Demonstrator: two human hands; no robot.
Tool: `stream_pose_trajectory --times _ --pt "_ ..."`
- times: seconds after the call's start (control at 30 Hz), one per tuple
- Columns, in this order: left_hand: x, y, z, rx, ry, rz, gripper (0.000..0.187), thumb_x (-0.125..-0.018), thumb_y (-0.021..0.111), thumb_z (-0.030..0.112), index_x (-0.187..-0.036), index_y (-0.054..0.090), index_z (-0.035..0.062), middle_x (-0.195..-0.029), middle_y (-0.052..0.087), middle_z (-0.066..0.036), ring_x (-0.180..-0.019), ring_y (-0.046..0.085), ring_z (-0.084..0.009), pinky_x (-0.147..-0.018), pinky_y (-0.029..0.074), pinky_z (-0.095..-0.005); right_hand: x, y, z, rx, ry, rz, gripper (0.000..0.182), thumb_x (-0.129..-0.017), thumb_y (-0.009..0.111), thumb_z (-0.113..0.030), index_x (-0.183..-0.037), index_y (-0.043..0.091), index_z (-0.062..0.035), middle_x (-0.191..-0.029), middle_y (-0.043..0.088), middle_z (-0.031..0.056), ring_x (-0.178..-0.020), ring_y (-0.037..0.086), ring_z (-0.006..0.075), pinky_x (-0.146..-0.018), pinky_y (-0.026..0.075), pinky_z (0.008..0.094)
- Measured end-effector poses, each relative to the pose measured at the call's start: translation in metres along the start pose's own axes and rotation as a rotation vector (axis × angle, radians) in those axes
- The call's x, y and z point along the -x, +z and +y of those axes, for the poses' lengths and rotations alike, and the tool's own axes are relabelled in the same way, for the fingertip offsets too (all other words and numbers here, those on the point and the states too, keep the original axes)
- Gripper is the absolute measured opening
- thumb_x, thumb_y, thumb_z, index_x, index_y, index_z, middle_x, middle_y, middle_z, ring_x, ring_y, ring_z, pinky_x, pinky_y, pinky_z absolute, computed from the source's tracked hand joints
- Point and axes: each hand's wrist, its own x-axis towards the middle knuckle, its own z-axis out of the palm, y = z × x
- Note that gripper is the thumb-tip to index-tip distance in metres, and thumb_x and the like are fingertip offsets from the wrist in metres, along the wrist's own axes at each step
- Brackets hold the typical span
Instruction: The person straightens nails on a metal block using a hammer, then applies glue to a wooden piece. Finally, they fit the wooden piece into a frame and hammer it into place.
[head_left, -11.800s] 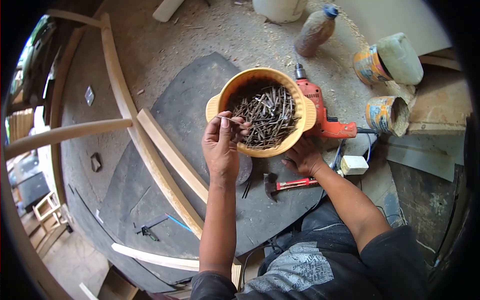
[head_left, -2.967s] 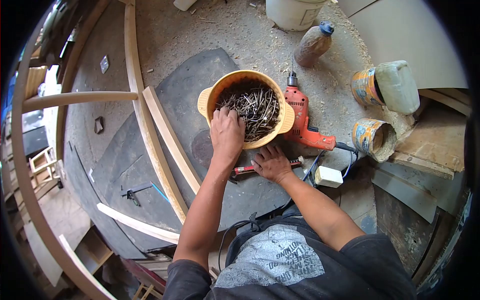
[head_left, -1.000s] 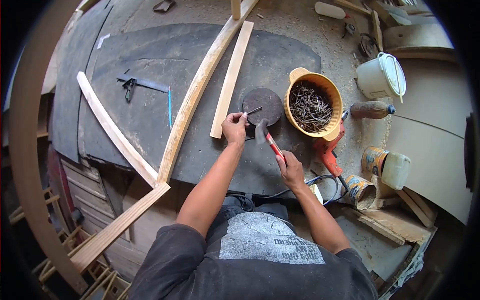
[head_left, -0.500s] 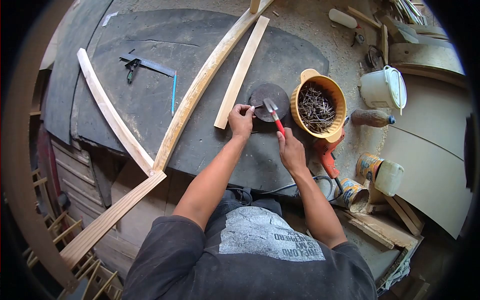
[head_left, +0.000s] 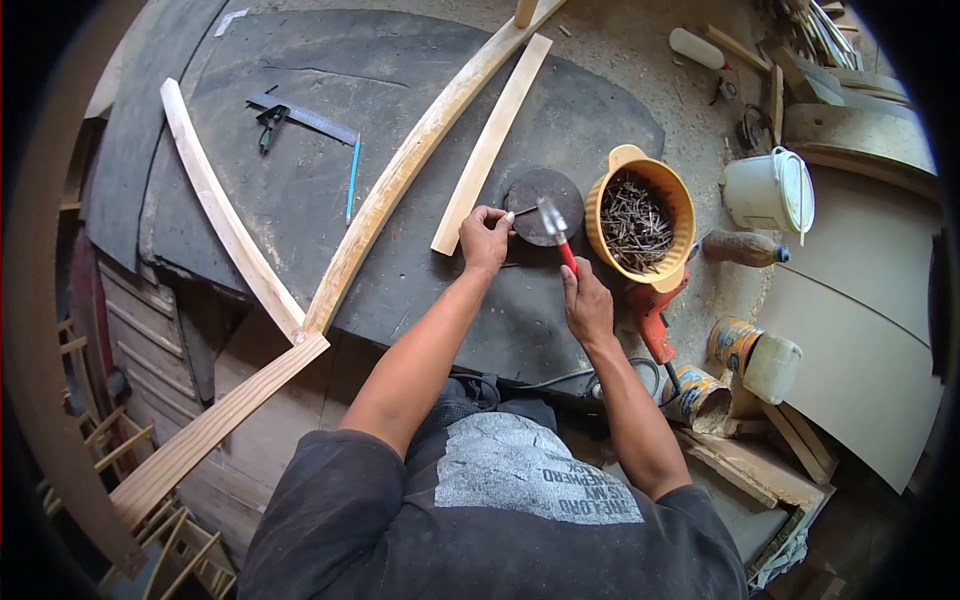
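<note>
My left hand (head_left: pixel 484 238) pinches a nail (head_left: pixel 524 211) that lies over a dark round block (head_left: pixel 545 190) on the black tabletop. In my right hand (head_left: pixel 587 300) is a hammer (head_left: pixel 566 250) with a red handle, gripped with the fingers wrapped round it. The hammer's metal head, slightly blurred, overlaps the block just right of the nail. Beside the block stands a yellow tub (head_left: pixel 688 215) with ribbed sides, holding a heap of nails (head_left: pixel 634 222).
A pale wooden slat (head_left: pixel 495 140) and a long curved piece of wood (head_left: pixel 400 160) lie left of the block. Farther left are a blue pencil (head_left: pixel 353 180) and a combination square (head_left: pixel 310 120). An orange power drill (head_left: pixel 655 325), a bottle (head_left: pixel 745 247) and a white bucket (head_left: pixel 765 190) sit to the right.
The hammer head has shifted slightly and is more blurred. My left hand still pinches the nail on the block. The whole view has moved a little.
</note>
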Motion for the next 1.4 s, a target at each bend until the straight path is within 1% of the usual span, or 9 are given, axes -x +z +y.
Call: stream_pose_trajectory --times 0.1,0.2,0.27,0.73,0.87,0.97,1.17,1.27,1.4 --pt "0.001 0.0 -0.002 0.005 -0.006 -0.004 0.013 -0.087 0.072 0.009 -0.085 0.065 -0.0023 -0.076 0.068 -0.007 -0.065 0.066 -0.0128 -0.062 0.053 -0.0264 0.0 -0.007 -0.016 -0.268 -0.092 0.233 0.025 -0.1 0.054 -0.028 -0.116 0.054 -0.0094 -0.083 0.064 0.0221 -0.075 0.062 0.0458 -0.058 0.047 0.0498" --pt "0.001 -0.001 -0.004 0.007 -0.005 -0.007 0.013 -0.087 0.072 0.009 -0.085 0.065 -0.0023 -0.076 0.068 -0.007 -0.064 0.066 -0.0128 -0.062 0.054 -0.0264 0.0 0.0 -0.001 -0.244 -0.195 0.267 0.026 -0.099 0.055 -0.027 -0.118 0.055 -0.009 -0.083 0.064 0.0212 -0.075 0.062 0.0455 -0.059 0.048 0.0499" --pt "0.0 0.0 -0.003 0.011 -0.007 -0.01 0.014 -0.087 0.072 0.009 -0.085 0.065 -0.0023 -0.076 0.068 -0.007 -0.064 0.066 -0.0128 -0.062 0.054 -0.0264 -0.007 0.002 0.001 0.016 -0.038 0.009 0.021 -0.1 0.052 -0.028 -0.112 0.054 -0.0113 -0.083 0.063 0.0216 -0.075 0.062 0.045 -0.06 0.047 0.0519" --pt "-0.001 0.003 -0.004 -0.045 -0.002 0.026 0.022 -0.09 0.071 0.018 -0.082 0.064 -0.0013 -0.07 0.065 -0.005 -0.059 0.063 -0.0115 -0.055 0.052 -0.026 -0.008 -0.016 -0.029 -0.348 -0.066 0.175 0.025 -0.103 0.049 -0.031 -0.114 0.055 -0.009 -0.078 0.061 0.0224 -0.073 0.062 0.0454 -0.059 0.047 0.0485" --pt "-0.001 0.005 -0.006 -0.041 -0.015 0.067 0.021 -0.089 0.071 0.016 -0.079 0.064 -0.0015 -0.067 0.066 -0.007 -0.056 0.064 -0.0127 -0.053 0.053 -0.028 -0.007 -0.009 -0.029 -0.337 -0.157 0.228 0.024 -0.103 0.048 -0.031 -0.112 0.054 -0.0095 -0.078 0.062 0.0226 -0.073 0.062 0.0462 -0.059 0.046 0.0504" --pt "-0.001 0.007 -0.004 -0.064 0.001 0.072 0.022 -0.089 0.071 0.016 -0.079 0.064 -0.0012 -0.068 0.066 -0.008 -0.056 0.064 -0.0131 -0.053 0.053 -0.0284 -0.015 0.005 -0.011 -0.073 0.031 -0.057 0.024 -0.102 0.048 -0.033 -0.107 0.052 -0.01 -0.077 0.062 0.0235 -0.074 0.06 0.0476 -0.058 0.043 0.055" --pt "0.0 0.006 -0.005 -0.082 0.008 0.069 0.023 -0.091 0.071 0.019 -0.079 0.064 -0.0002 -0.068 0.066 -0.005 -0.056 0.064 -0.0116 -0.054 0.051 -0.0267 -0.011 -0.009 -0.027 -0.285 -0.113 0.154 0.024 -0.102 0.048 -0.033 -0.105 0.051 -0.01 -0.076 0.062 0.0231 -0.073 0.061 0.0469 -0.058 0.043 0.0556" --pt "0.004 0.007 0.0 -0.127 0.037 0.088 0.023 -0.09 0.071 0.019 -0.08 0.064 -0.0003 -0.068 0.066 -0.005 -0.057 0.065 -0.0123 -0.054 0.053 -0.0265 -0.013 0.002 -0.008 0.012 -0.001 -0.066 0.024 -0.102 0.049 -0.033 -0.108 0.052 -0.0103 -0.077 0.062 0.0234 -0.072 0.061 0.047 -0.057 0.044 0.0547" --pt "0.0 0.006 -0.009 -0.169 0.069 0.074 0.022 -0.089 0.071 0.019 -0.081 0.064 -0.0005 -0.069 0.067 -0.006 -0.058 0.065 -0.013 -0.055 0.053 -0.0272 -0.013 -0.003 -0.013 -0.151 0.004 0.043 0.024 -0.102 0.049 -0.033 -0.103 0.051 -0.0094 -0.077 0.063 0.0234 -0.072 0.061 0.0475 -0.058 0.044 0.0551"
